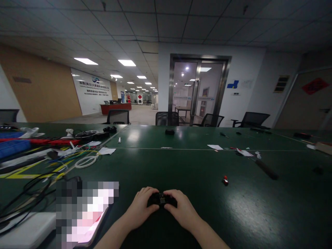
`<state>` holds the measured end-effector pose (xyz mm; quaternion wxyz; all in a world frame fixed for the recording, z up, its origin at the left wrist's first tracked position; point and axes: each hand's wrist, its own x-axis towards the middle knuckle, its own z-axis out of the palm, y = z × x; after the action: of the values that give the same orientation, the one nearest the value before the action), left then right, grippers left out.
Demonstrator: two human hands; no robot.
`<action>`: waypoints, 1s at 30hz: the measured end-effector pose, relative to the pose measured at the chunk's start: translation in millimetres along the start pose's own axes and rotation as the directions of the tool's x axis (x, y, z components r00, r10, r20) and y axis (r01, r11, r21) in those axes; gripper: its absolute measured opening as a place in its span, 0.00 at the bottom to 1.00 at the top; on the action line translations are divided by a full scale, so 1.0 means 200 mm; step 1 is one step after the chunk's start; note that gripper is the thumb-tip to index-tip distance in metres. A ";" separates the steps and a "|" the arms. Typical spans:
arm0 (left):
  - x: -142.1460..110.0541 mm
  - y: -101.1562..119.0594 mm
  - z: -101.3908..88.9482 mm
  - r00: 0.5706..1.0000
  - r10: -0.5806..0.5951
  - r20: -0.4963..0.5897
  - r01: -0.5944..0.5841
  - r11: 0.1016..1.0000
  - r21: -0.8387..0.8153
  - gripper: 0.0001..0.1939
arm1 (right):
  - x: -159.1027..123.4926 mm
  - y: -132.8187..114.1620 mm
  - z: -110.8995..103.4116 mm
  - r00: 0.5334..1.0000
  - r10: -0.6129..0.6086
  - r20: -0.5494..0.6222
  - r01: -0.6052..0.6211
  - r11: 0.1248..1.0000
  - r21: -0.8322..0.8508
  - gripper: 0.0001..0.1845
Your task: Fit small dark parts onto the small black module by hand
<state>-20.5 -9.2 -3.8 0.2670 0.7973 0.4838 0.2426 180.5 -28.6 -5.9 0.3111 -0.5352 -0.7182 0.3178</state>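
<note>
Both my hands meet low in the middle of the view over a dark green table (197,166). Between them sits a small black part (161,199) with a pale spot at its centre. My left hand (141,207) is curled around its left end, fingers closed on it. My right hand (181,207) grips its right end the same way. The part rests on or just above the table surface; I cannot tell which. A tiny red piece (225,180) lies on the table to the right of my hands.
A phone (90,228) lies left of my left forearm. Cables, a white ring (86,162) and blue bins (11,145) crowd the far left. A dark-handled tool (264,168), paper slips and a small black box (169,131) lie farther back. Office chairs line the far edge.
</note>
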 end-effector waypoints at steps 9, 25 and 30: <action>0.00 -0.02 0.01 0.992 0.068 0.110 -0.008 0.881 -0.473 0.19 | -0.02 -0.04 -0.02 0.998 -0.049 -0.033 0.053 0.993 0.110 0.14; 0.01 -0.02 0.01 0.987 0.106 0.117 -0.016 0.804 -0.594 0.19 | -0.02 -0.06 -0.02 0.994 -0.103 -0.046 0.108 0.986 0.124 0.13; 0.00 -0.01 0.00 0.988 0.086 0.127 0.009 0.793 -0.609 0.21 | -0.02 -0.05 -0.02 0.993 -0.107 -0.054 0.113 0.986 0.120 0.14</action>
<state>-20.7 -7.9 -4.9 0.5391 0.6947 0.3427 0.3307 178.1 -34.6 3.8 0.3774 -0.4820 -0.7181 0.3310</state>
